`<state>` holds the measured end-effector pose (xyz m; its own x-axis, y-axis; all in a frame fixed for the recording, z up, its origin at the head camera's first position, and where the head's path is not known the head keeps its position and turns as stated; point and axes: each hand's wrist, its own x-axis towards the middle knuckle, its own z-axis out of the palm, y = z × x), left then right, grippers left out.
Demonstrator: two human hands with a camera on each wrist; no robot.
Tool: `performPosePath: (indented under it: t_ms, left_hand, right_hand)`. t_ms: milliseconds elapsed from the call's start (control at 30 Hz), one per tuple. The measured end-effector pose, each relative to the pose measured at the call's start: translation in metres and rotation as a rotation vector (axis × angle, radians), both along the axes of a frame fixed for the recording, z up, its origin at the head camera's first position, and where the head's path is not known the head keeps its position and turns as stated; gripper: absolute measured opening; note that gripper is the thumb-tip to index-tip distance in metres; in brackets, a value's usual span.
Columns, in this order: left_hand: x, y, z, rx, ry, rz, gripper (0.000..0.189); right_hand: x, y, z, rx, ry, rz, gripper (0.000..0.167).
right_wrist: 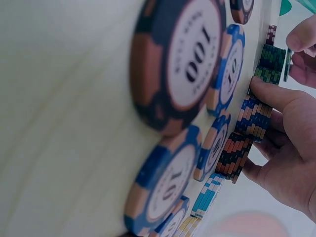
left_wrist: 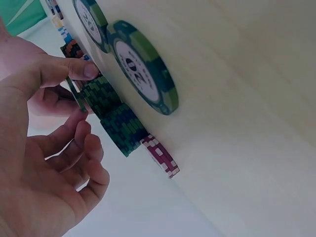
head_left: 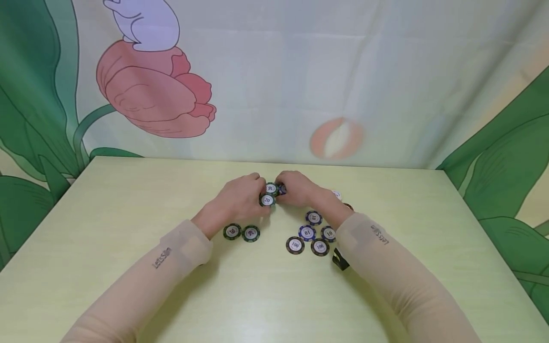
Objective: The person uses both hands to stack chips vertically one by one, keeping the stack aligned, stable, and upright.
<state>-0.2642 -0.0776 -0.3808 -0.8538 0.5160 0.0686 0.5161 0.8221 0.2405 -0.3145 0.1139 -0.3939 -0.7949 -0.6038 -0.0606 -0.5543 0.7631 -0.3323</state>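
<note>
My left hand (head_left: 244,196) pinches a green poker chip (head_left: 267,200) marked 20 between thumb and fingers; the left wrist view shows it nearly edge-on. It stands right beside two green chip stacks (left_wrist: 101,97). A short stack of maroon chips (left_wrist: 160,156) follows at the row's end. My right hand (head_left: 300,189) is curled round the stack of blue chips (right_wrist: 254,118), thumb tip at the neighbouring green stack. Its lower fingers reach behind the stack of black-and-orange chips (right_wrist: 234,156). In the head view this hand hides most of these stacks.
Nearer me, two green chips (head_left: 250,233) lie flat on the table (head_left: 257,300). To the right lie several blue chips (head_left: 307,233) and two black 100 chips (head_left: 320,247). Light blue chips (right_wrist: 207,195) and yellow chips (right_wrist: 189,227) continue the row. A printed curtain (head_left: 274,95) hangs behind.
</note>
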Motion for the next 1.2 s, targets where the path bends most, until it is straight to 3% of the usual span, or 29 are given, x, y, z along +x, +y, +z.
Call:
performPosePath:
  t_ms: [233, 533, 733, 867, 1200]
  left_hand:
    - [-0.007, 0.002, -0.004, -0.005, 0.025, 0.021, 0.035]
    - [-0.013, 0.003, -0.004, 0.030, 0.001, 0.073, 0.030]
    - [-0.014, 0.004, -0.004, 0.031, 0.005, 0.056, 0.025]
    - [-0.015, 0.003, -0.005, 0.033, 0.002, 0.045, 0.033]
    - [-0.016, 0.002, -0.005, 0.017, 0.047, 0.075, 0.039]
  right_hand:
    - [-0.003, -0.001, -0.004, -0.004, 0.035, 0.032, 0.029]
    - [-0.003, -0.002, -0.004, -0.013, 0.027, 0.029, 0.027]
    - [-0.004, -0.002, -0.004, 0.001, 0.024, 0.033, 0.029]
    - [-0.003, -0.002, -0.004, -0.001, 0.018, 0.033, 0.029]
    - [-0.002, -0.001, -0.003, 0.014, 0.008, 0.016, 0.033]
